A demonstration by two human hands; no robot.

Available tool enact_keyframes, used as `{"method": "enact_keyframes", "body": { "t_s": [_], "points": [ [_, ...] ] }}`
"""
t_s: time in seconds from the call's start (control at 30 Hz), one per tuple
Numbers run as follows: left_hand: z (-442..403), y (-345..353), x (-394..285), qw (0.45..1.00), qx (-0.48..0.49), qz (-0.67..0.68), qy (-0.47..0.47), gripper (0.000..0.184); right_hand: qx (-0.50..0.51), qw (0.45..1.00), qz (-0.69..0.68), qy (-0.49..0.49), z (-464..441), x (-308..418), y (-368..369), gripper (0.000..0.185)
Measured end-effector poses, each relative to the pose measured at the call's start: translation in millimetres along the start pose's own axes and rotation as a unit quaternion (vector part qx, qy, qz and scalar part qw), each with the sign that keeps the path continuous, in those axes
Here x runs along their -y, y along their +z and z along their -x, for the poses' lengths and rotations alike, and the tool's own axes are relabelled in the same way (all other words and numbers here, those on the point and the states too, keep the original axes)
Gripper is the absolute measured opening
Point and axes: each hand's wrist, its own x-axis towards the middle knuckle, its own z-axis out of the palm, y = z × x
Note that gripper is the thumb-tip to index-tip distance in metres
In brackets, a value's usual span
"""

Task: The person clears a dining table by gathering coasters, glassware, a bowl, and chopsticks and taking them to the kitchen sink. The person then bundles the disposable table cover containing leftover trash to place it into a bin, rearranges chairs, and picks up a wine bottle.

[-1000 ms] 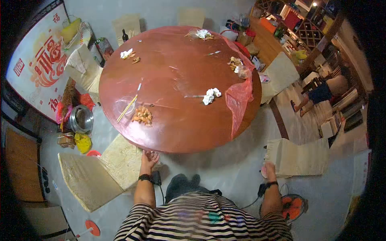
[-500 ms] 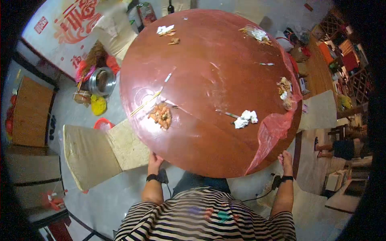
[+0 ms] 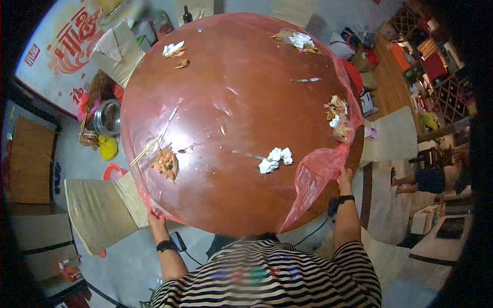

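Note:
A thin pink plastic tablecloth [image 3: 314,172] covers the round brown table [image 3: 246,205], its near right part folded back and bunched. At the near left rim my left hand [image 3: 157,219] is closed on the tablecloth's edge. On the right rim my right hand [image 3: 346,179] is closed at the bunched plastic, its fingertips partly hidden. On the cloth lie an orange heap of food scraps [image 3: 166,164], crumpled white tissues [image 3: 275,160], a pair of chopsticks [image 3: 146,149] and another scrap pile [image 3: 336,108] at the right.
Cream-covered chairs stand at the left [image 3: 100,215] and right [image 3: 393,136]. A red basket [image 3: 114,172], a yellow bag [image 3: 108,147] and a large glass jar [image 3: 107,117] are on the floor at left. A dark bottle [image 3: 187,14] stands beyond the table. Another person's legs [image 3: 411,180] show at far right.
My left hand has moved outward along the rim and taken the tablecloth's edge, which now lifts there. My right hand has moved up the right rim to the bunched plastic. The view has shifted right.

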Motion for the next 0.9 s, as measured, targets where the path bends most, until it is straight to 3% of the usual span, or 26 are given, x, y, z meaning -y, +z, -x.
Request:
{"method": "enact_keyframes", "body": {
  "t_s": [0.03, 0.1, 0.13, 0.23, 0.27, 0.3, 0.33, 0.37, 0.43, 0.5, 0.6, 0.7, 0.73, 0.8, 0.9],
  "points": [
    [6.2, 24.3, -24.8, 0.983, -0.015, 0.173, -0.062, 0.034, -0.021, 1.0, 0.012, -0.011, -18.7, -7.6, 2.5, 0.059],
    [13.4, 60.9, -61.0, 0.946, -0.05, 0.296, -0.123, 0.033, -0.04, 0.999, 0.017, -0.014, -34.9, -6.7, 4.9, 0.053],
    [16.0, 75.5, -71.9, 0.944, -0.105, 0.269, -0.158, 0.029, -0.048, 0.998, 0.021, -0.017, -41.0, -6.5, 5.3, 0.05],
    [19.8, 92.0, -93.1, 0.95, -0.001, 0.262, -0.167, 0.025, 0.138, 0.987, -0.073, -0.031, -46.1, -5.5, -15.7, 0.037],
    [25.3, 97.6, -93.0, 0.982, -0.046, 0.156, -0.096, 0.023, 0.212, 0.971, -0.103, -0.035, -42.7, -0.2, -18.1, 0.033],
    [24.5, 100.4, -97.8, 0.984, -0.047, 0.142, -0.098, 0.021, 0.287, 0.948, -0.131, -0.037, -35.7, 9.2, -15.6, 0.029],
    [23.5, 102.4, -102.1, 0.986, -0.047, 0.127, -0.1, 0.02, 0.291, 0.949, -0.123, -0.024, -3.7, 36.7, -17.7, 0.028],
    [18.1, 101.0, -113.8, 0.963, 0.011, 0.205, -0.172, 0.02, 0.306, 0.947, -0.076, -0.053, -18.9, 36.6, -16.4, 0.031],
    [4.5, 105.2, -120.5, 0.962, -0.016, 0.246, -0.115, 0.02, 0.243, 0.963, -0.111, -0.015, -34.3, 34.5, -17.5, 0.037],
    [-4.1, 119.3, -133.9, 0.983, 0.012, 0.172, -0.061, 0.017, 0.208, 0.96, -0.184, -0.037, -62.2, 19.9, -18.2, 0.035],
    [-4.5, 153.7, -165.4, 0.976, 0.041, 0.215, -0.005, 0.016, 0.178, 0.952, -0.231, -0.096, -72.0, 35.6, -15.5, 0.035],
    [-32.1, 148.9, -166.8, 0.976, 0.117, 0.184, -0.017, 0.02, 0.164, 0.939, -0.254, -0.165, -70.9, 54.0, -22.6, 0.035],
    [11.1, 207.5, -196.6, 0.992, 0.048, 0.114, 0.009, 0.023, 0.158, 0.934, -0.262, -0.187, -69.0, 59.1, -25.9, 0.035],
    [-9.4, 217.8, -189.6, 0.992, 0.057, 0.068, 0.087, 0.023, 0.139, 0.936, -0.252, -0.203, -63.4, 71.2, -31.5, 0.03],
    [10.6, 264.5, -202.6, 0.988, 0.097, -0.005, 0.121, 0.024, 0.125, 0.948, -0.19, -0.22, -44.9, 104.2, -27.5, 0.018]
  ]
}}
